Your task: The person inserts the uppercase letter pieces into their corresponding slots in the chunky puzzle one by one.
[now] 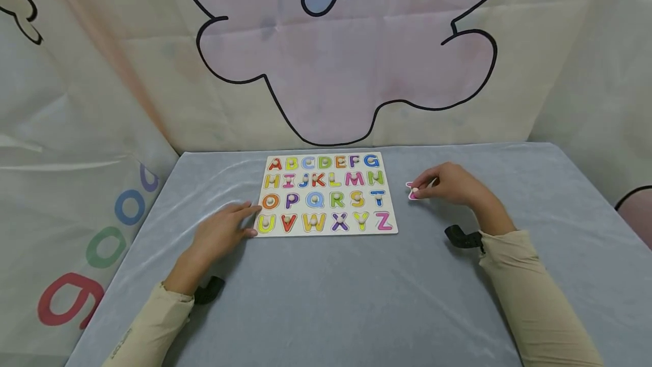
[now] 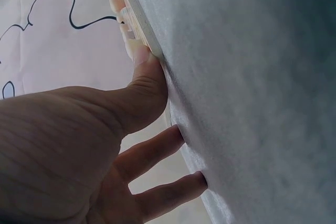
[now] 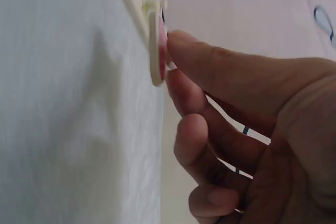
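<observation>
A white alphabet puzzle board [image 1: 326,233] lies on the table, with colourful knobbed letters in rows. My left hand [image 1: 219,237] is at its lower left corner. In the left wrist view the thumb [image 2: 147,85] touches the board's edge, and the other fingers reach down to the cloth, fairly straight. To the right of the board, my right hand [image 1: 450,186] pinches a pink puzzle letter [image 1: 412,195] by its small knob. The right wrist view shows this pink letter [image 3: 156,51] edge-on, raised off the cloth; which letter it is cannot be made out.
A grey-blue cloth [image 1: 346,299] covers the table. Behind it hangs a pale backdrop [image 1: 326,61] with a cartoon outline, and another printed sheet [image 1: 61,197] stands on the left. Dark straps with a small black device [image 1: 462,238] sit at the wrists.
</observation>
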A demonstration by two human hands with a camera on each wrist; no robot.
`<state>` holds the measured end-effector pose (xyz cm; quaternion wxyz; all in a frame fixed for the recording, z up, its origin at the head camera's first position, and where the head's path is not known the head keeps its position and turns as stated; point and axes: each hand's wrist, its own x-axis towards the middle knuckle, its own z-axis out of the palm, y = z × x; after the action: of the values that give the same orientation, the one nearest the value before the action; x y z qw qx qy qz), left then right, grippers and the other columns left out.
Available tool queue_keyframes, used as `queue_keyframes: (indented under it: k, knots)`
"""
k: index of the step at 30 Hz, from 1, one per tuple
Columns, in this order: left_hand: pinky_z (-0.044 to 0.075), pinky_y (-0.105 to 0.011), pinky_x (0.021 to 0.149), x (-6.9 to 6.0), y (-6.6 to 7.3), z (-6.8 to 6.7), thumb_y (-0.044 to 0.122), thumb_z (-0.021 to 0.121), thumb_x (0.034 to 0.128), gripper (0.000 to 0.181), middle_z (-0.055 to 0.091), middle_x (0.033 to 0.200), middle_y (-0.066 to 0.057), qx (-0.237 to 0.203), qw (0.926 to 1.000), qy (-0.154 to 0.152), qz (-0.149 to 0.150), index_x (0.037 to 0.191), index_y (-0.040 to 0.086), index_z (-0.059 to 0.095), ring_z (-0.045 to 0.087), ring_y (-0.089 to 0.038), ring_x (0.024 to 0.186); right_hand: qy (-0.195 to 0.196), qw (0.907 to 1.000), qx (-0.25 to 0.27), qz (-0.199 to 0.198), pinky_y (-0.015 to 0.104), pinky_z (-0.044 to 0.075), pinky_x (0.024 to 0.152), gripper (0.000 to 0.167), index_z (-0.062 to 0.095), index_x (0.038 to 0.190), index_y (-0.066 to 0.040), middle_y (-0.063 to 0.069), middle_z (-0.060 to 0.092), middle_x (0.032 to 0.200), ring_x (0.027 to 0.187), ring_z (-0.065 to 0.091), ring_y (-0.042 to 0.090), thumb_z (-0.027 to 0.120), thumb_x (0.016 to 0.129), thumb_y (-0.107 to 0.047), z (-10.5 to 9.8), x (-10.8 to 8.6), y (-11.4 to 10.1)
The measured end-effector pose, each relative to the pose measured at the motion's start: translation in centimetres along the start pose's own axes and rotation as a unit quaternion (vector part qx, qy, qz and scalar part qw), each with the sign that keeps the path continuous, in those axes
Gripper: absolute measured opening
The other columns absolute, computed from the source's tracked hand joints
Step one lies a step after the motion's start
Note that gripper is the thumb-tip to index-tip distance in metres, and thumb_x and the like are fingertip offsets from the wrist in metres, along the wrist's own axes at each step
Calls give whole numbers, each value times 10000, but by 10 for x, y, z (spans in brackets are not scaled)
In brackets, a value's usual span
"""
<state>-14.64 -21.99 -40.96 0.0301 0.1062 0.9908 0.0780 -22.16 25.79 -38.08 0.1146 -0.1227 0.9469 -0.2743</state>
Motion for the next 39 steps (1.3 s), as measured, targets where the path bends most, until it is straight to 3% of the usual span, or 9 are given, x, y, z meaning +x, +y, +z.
queue_keyframes:
  k: [13, 20, 32, 39]
  knots:
    - [500, -563, 940, -3, -5, -1, 302, 775, 858, 603, 523, 1487, -147, 20, 10000, 36, -61, 1418, 206, 571, 509, -375, 1344, -668, 9957, -146, -631, 267, 409, 619, 171, 791, 960, -142, -37, 698, 786, 748, 550, 137, 822, 824, -242, 35, 4, -45]
    - [500, -561, 949, -4, -6, 1, 312, 773, 859, 610, 525, 1487, -142, 49, 9999, 33, -85, 1424, 212, 565, 510, -370, 1345, -803, 9932, -162, -823, 253, 409, 605, 133, 793, 926, -163, -56, 691, 756, 728, 558, 119, 830, 813, -223, 38, 1, -56]
    - [510, -547, 929, 2, -6, 1, 304, 778, 857, 591, 547, 1466, -141, 31, 9997, 203, 136, 1407, 210, 583, 532, -359, 1326, -1052, 9913, -181, -763, 261, 446, 654, 117, 792, 915, -150, -63, 726, 775, 734, 593, 86, 822, 823, -216, 47, 2, -57]
    - [516, -558, 903, 1, -4, 0, 294, 773, 861, 575, 556, 1456, -141, -15, 9994, 312, 167, 1397, 195, 591, 543, -351, 1318, -941, 9915, -365, -818, 247, 448, 646, 89, 787, 895, -154, -71, 713, 759, 731, 591, 76, 816, 826, -202, 48, 2, -59]
